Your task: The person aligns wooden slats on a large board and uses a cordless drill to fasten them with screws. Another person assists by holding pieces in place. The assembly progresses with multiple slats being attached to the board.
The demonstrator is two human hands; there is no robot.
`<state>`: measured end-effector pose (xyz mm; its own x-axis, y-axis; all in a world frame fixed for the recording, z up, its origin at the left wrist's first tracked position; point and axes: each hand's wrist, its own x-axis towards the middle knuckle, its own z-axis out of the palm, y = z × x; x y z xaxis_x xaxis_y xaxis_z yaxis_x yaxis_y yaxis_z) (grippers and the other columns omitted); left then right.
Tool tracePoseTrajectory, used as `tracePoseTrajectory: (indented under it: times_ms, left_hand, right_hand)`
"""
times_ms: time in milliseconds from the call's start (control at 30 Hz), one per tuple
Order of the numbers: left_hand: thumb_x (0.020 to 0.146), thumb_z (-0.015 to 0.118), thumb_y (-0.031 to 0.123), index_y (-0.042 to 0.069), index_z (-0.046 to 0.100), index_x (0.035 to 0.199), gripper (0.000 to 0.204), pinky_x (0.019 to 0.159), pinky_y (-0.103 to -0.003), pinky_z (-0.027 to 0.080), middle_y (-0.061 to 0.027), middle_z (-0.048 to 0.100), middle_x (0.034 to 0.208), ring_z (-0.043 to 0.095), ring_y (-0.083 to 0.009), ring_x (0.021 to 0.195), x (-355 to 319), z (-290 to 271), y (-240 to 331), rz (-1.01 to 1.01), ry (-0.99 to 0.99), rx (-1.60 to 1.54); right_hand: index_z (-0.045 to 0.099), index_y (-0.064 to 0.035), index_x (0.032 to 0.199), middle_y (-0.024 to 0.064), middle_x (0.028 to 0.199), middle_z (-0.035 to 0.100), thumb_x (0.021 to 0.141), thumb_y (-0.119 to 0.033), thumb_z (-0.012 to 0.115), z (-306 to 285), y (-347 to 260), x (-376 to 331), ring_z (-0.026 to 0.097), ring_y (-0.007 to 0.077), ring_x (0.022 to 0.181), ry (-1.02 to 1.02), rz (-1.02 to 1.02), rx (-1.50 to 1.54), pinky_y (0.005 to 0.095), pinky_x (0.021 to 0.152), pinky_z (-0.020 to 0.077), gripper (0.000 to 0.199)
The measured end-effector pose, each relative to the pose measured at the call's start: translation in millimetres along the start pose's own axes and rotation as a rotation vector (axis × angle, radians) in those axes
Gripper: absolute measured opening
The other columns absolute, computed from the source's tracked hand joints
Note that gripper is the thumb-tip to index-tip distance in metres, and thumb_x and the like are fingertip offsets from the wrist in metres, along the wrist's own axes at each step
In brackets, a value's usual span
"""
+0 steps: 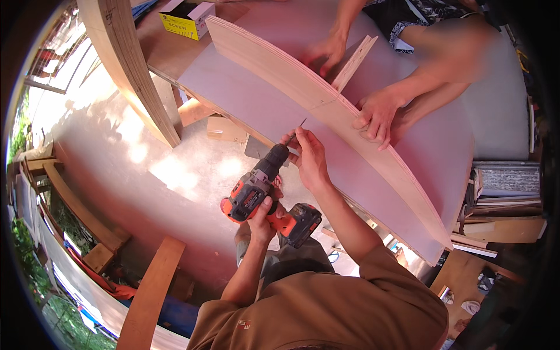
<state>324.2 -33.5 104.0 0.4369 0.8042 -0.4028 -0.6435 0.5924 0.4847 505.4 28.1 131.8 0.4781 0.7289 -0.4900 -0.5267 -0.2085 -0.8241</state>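
My left hand (261, 220) is wrapped round the grip of an orange and black cordless drill (255, 189), its battery toward my right forearm. With its fingertips pinched, my right hand (310, 156) holds a thin dark screw (302, 123) in line with the front of the chuck. The screw's tip points up toward a long curved plywood panel (326, 108), apart from it. That panel stands on edge on the pale tabletop (233, 81). A short wooden crosspiece (356, 61) meets its far face. Another person's hand (376, 119) grips the panel's top edge; their other hand (329, 55) is by the crosspiece.
A yellow open box (179, 24) sits at the table's far left corner. A thick timber post (131, 70) leans in on the left. Curved wooden parts (81, 204) and a plank (153, 291) lie lower left. Stacked boards (507, 198) are on the right.
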Motion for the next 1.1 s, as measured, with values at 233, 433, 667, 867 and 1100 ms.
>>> tracePoseTrajectory:
  times_ms: [233,433,667,867,1100]
  left_hand:
    - [0.100,0.059,0.040,0.002,0.057,0.114,0.041,0.059,-0.031,0.052,-0.0054,0.056,0.074,0.052,-0.0128,0.057,28.3,3.8,-62.3,-0.086,0.043,-0.156]
    - [0.098,0.065,0.027,-0.001,0.048,0.126,0.043,0.055,-0.031,0.053,-0.0150,0.063,0.106,0.057,-0.0131,0.057,40.6,10.6,-71.3,-0.020,0.009,-0.274]
    - [0.097,0.066,0.029,-0.001,0.048,0.126,0.045,0.056,-0.031,0.054,-0.0149,0.062,0.106,0.056,-0.0138,0.057,44.7,5.6,-77.7,-0.039,-0.007,-0.280]
    - [0.097,0.066,0.028,0.000,0.048,0.126,0.045,0.057,-0.032,0.053,-0.0138,0.061,0.104,0.056,-0.0144,0.058,45.1,-0.3,-82.0,-0.065,-0.012,-0.319]
    - [0.096,0.066,0.031,0.003,0.046,0.129,0.047,0.057,-0.033,0.051,-0.0113,0.059,0.100,0.056,-0.0140,0.057,43.2,-3.0,-85.1,-0.094,-0.035,-0.337]
  right_hand:
    - [0.069,-0.0094,0.100,-0.0017,0.103,0.070,0.109,-0.034,0.058,-28.0,0.0,45.7,0.062,0.0079,0.098,0.026,-0.116,-0.224,0.0280,0.082,0.0539,0.028]
    - [0.069,-0.0111,0.108,0.0011,0.115,0.071,0.109,-0.034,0.056,-38.7,-4.4,55.8,0.063,0.0093,0.111,0.017,-0.119,-0.286,0.0304,0.087,0.0532,0.026]
    - [0.069,-0.0104,0.109,0.0016,0.116,0.070,0.110,-0.033,0.055,-37.7,-5.3,59.0,0.062,0.0099,0.113,0.011,-0.110,-0.242,0.0315,0.088,0.0534,0.027]
    - [0.068,-0.0095,0.108,0.0028,0.117,0.070,0.110,-0.034,0.054,-38.9,-6.8,59.6,0.062,0.0114,0.113,-0.008,-0.104,-0.249,0.0324,0.087,0.0542,0.028]
    - [0.070,-0.0090,0.108,0.0032,0.117,0.070,0.110,-0.035,0.055,-39.6,-10.2,60.9,0.062,0.0118,0.113,-0.033,-0.077,-0.238,0.0326,0.088,0.0542,0.031]
